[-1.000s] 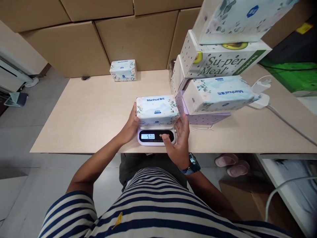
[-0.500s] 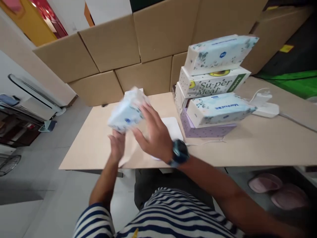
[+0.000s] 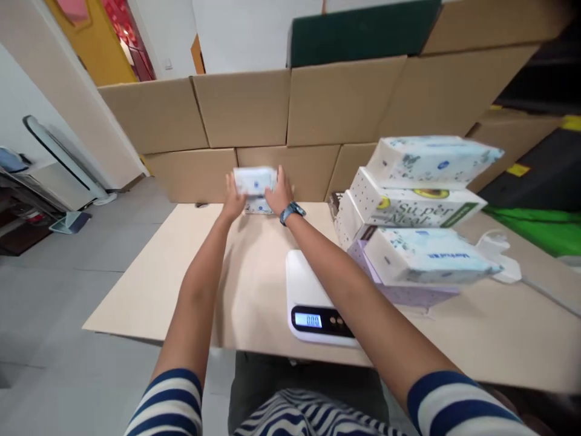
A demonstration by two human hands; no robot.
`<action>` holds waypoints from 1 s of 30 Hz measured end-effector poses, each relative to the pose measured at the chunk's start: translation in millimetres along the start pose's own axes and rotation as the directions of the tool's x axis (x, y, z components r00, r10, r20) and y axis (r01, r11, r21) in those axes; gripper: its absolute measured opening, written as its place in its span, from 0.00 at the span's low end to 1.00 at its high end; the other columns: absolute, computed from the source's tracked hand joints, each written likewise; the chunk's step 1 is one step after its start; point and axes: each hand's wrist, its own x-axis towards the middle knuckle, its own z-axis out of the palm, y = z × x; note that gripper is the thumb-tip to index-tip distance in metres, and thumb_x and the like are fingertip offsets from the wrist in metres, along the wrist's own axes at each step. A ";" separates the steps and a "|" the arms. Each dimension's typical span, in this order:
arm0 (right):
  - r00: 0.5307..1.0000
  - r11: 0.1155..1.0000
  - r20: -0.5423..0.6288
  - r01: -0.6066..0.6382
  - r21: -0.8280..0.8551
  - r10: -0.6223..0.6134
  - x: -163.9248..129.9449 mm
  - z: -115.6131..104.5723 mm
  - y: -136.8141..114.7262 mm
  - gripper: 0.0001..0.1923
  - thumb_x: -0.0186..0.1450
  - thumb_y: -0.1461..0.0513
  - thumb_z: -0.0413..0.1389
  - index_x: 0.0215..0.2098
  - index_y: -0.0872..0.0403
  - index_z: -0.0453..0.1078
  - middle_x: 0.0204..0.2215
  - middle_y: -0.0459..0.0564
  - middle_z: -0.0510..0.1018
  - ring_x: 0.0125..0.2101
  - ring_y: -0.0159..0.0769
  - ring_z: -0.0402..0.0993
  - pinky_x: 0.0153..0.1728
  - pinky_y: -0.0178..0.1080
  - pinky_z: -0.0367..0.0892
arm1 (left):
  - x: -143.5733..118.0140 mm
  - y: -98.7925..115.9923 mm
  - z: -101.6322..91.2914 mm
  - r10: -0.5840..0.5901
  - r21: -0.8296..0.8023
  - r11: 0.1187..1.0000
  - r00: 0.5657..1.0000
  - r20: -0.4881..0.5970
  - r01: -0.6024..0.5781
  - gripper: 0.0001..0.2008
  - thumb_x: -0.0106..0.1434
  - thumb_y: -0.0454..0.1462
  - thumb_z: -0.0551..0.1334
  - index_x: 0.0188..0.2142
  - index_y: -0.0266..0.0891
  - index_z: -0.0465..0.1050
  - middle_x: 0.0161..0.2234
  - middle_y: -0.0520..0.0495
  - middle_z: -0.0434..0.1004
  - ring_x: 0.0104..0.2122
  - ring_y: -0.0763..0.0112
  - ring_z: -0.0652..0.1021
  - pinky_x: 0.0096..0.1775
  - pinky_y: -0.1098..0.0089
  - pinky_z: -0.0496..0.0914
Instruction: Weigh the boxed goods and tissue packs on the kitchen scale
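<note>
Cardboard boxes (image 3: 290,109) wall a pale tabletop (image 3: 149,284). Both arms outstretched, the left hand (image 3: 233,203) and right hand (image 3: 279,192) clamp a tissue pack (image 3: 254,180) above another at the far edge; stacked askew, it could topple.

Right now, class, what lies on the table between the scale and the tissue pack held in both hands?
In the head view, only bare table lies between the scale and the tissue pack.
</note>
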 end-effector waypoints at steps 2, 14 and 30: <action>0.997 0.999 0.051 -0.053 -0.009 0.053 5.1 14.7 23.2 0.42 0.72 0.62 0.52 0.78 0.68 0.44 0.77 0.75 0.59 0.75 0.58 0.60 0.74 0.69 0.55 | -5.3 -22.7 15.9 -0.110 -0.046 0.993 0.994 -0.020 0.109 0.49 0.76 0.51 0.60 0.80 0.30 0.34 0.80 0.23 0.47 0.80 0.45 0.55 0.78 0.45 0.53; 0.977 0.977 -0.051 -0.205 0.061 0.208 18.5 45.0 43.3 0.35 0.72 0.63 0.51 0.76 0.60 0.57 0.75 0.68 0.65 0.74 0.56 0.64 0.74 0.60 0.59 | 5.4 -51.0 42.4 -0.215 -0.275 0.940 0.976 -0.014 0.204 0.34 0.72 0.37 0.61 0.75 0.33 0.61 0.71 0.33 0.73 0.71 0.48 0.73 0.74 0.50 0.63; 0.881 0.822 -0.044 0.456 0.341 -0.471 -274.9 -92.9 25.7 0.44 0.73 0.52 0.62 0.80 0.46 0.51 0.79 0.58 0.61 0.78 0.44 0.59 0.75 0.49 0.65 | -0.8 47.6 -25.4 -0.157 -0.206 0.972 0.968 -0.194 0.117 0.49 0.76 0.49 0.62 0.80 0.29 0.36 0.83 0.35 0.36 0.82 0.51 0.44 0.81 0.54 0.40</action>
